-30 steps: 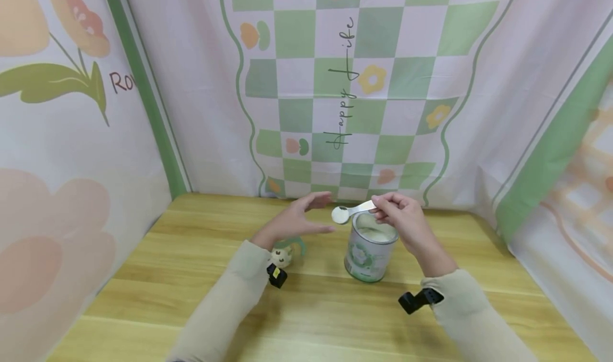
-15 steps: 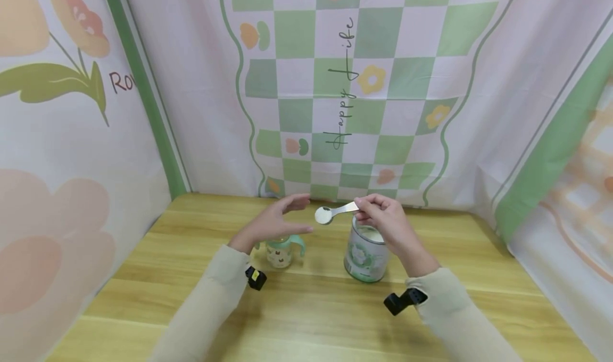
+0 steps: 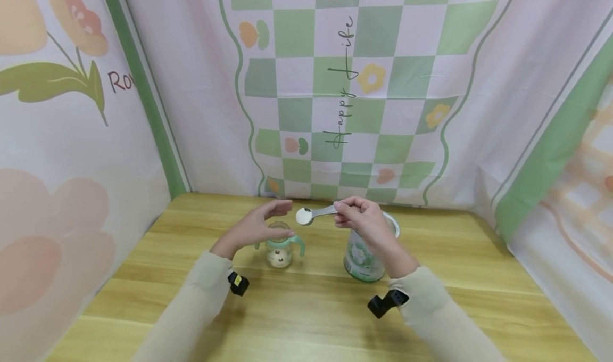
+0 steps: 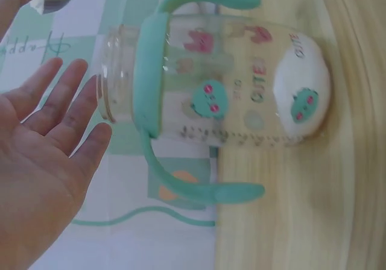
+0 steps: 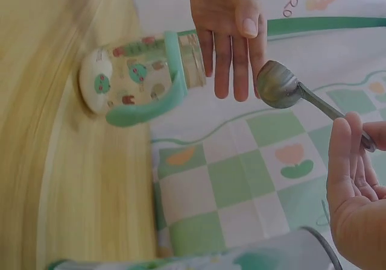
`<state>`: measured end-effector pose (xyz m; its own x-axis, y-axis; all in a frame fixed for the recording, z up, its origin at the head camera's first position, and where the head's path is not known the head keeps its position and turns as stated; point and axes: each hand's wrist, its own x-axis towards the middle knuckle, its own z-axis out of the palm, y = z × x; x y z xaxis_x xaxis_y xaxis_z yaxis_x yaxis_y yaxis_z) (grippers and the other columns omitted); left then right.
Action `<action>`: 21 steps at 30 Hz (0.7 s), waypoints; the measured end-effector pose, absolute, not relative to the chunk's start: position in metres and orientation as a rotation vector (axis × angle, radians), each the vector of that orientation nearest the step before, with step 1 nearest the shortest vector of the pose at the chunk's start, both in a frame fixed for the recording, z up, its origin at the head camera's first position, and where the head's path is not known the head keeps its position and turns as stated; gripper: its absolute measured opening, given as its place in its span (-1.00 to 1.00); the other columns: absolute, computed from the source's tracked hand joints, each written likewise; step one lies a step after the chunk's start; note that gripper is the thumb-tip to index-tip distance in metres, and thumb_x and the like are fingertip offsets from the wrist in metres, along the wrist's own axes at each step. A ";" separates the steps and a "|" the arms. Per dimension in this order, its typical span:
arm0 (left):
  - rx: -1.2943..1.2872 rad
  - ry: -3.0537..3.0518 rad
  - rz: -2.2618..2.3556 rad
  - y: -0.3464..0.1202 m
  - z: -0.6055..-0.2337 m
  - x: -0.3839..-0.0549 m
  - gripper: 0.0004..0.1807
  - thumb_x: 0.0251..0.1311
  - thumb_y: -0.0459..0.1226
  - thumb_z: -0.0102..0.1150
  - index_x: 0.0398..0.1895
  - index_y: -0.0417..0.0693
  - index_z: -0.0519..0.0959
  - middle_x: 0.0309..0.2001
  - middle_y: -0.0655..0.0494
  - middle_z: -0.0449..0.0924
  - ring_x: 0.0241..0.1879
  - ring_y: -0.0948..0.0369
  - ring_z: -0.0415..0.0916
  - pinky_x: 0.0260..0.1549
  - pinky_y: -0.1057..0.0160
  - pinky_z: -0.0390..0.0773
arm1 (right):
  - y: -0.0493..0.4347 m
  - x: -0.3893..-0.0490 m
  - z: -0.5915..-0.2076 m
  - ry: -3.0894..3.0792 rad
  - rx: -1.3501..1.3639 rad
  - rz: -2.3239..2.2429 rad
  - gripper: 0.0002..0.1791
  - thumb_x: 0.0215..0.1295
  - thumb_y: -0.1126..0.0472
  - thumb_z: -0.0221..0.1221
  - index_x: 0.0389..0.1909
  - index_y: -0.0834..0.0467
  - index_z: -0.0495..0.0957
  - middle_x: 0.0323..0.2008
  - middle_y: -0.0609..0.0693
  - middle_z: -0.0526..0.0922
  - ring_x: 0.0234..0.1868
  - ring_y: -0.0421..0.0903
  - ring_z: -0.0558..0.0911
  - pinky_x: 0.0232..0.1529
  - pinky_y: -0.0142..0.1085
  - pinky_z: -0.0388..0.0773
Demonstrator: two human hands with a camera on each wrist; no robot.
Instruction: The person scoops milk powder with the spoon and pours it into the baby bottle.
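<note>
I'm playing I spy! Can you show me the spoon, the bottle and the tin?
Spoon [image 5: 278, 86]: right wrist view, on the rounded back of its bowl.
Bottle [image 4: 232, 77]: left wrist view, on its clear body.
Tin [image 3: 361, 254]: head view, on its printed side.

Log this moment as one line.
right hand: holds spoon of powder | left hand: empty, near bottle | bottle: upright, uncapped | can: upright

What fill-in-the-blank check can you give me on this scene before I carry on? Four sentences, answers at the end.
1. The hand that holds the spoon is the person's ____ one.
2. The colour of the powder in the spoon is ____.
3. The number of handles on the bottle is ____.
4. In the head view, the bottle stands to the ____ of the tin.

Missing words: right; white; two; left.
</note>
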<state>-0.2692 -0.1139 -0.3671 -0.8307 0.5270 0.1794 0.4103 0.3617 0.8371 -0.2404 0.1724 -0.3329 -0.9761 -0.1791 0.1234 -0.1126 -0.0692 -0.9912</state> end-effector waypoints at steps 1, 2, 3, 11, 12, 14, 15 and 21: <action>0.852 2.489 1.480 -0.116 -0.368 -0.268 -0.13 0.13 -0.02 0.47 0.49 0.06 0.29 0.40 0.02 0.35 0.39 0.07 0.25 0.38 -0.12 0.18 | 0.170 -0.240 -0.333 2.103 -0.332 -2.239 -0.79 0.43 0.27 0.21 -0.14 0.37 0.51 -0.36 0.05 0.70 -0.32 -0.16 0.69 -0.14 -0.28 0.68; 0.842 2.490 1.477 -0.117 -0.368 -0.268 -0.13 0.14 -0.02 0.46 0.49 0.05 0.28 0.41 0.02 0.35 0.39 0.07 0.25 0.38 -0.11 0.19 | 0.168 -0.241 -0.334 2.099 -0.336 -2.238 -0.80 0.43 0.28 0.21 -0.14 0.38 0.51 -0.36 0.04 0.70 -0.32 -0.15 0.69 -0.14 -0.27 0.68; 0.836 2.488 1.477 -0.118 -0.369 -0.267 -0.12 0.13 -0.03 0.47 0.49 0.04 0.28 0.41 0.01 0.35 0.40 0.05 0.25 0.37 -0.12 0.19 | 0.167 -0.240 -0.334 2.095 -0.340 -2.237 -0.80 0.43 0.28 0.20 -0.14 0.38 0.51 -0.36 0.05 0.70 -0.32 -0.15 0.69 -0.14 -0.27 0.68; 0.793 2.502 1.441 -0.129 -0.382 -0.269 -0.15 0.17 -0.07 0.45 0.48 -0.07 0.28 0.42 0.00 0.33 0.41 0.02 0.23 0.41 -0.08 0.11 | 0.153 -0.240 -0.338 2.091 -0.354 -2.242 -0.78 0.42 0.28 0.22 -0.11 0.39 0.51 -0.34 0.11 0.71 -0.30 -0.12 0.71 -0.13 -0.25 0.68; 0.790 2.504 1.444 -0.130 -0.384 -0.268 -0.15 0.17 -0.07 0.45 0.48 -0.08 0.29 0.41 0.00 0.33 0.41 0.01 0.22 0.42 -0.09 0.10 | 0.152 -0.240 -0.338 2.086 -0.357 -2.246 -0.77 0.42 0.28 0.22 -0.11 0.40 0.51 -0.32 0.14 0.71 -0.30 -0.11 0.71 -0.13 -0.24 0.68; 0.763 2.506 1.451 -0.133 -0.389 -0.268 -0.14 0.15 -0.06 0.46 0.47 -0.08 0.29 0.41 0.00 0.35 0.42 -0.02 0.21 0.41 -0.13 0.09 | 0.149 -0.240 -0.339 2.083 -0.357 -2.245 -0.76 0.42 0.27 0.22 -0.10 0.39 0.51 -0.32 0.13 0.71 -0.30 -0.12 0.71 -0.13 -0.24 0.68; 0.745 2.506 1.455 -0.134 -0.392 -0.268 -0.13 0.14 -0.05 0.47 0.47 -0.06 0.30 0.40 0.00 0.35 0.42 -0.03 0.21 0.40 -0.15 0.10 | 0.148 -0.240 -0.339 2.085 -0.355 -2.243 -0.76 0.43 0.26 0.22 -0.10 0.38 0.51 -0.32 0.13 0.71 -0.30 -0.12 0.71 -0.13 -0.23 0.68; 0.611 2.503 1.453 -0.137 -0.406 -0.265 -0.12 0.05 0.05 0.51 0.45 0.15 0.35 0.38 0.05 0.36 0.37 -0.04 0.26 0.29 -0.22 0.27 | 0.142 -0.241 -0.343 2.087 -0.377 -2.227 -0.78 0.44 0.27 0.21 -0.09 0.37 0.51 -0.34 0.05 0.71 -0.30 -0.12 0.71 -0.11 -0.22 0.68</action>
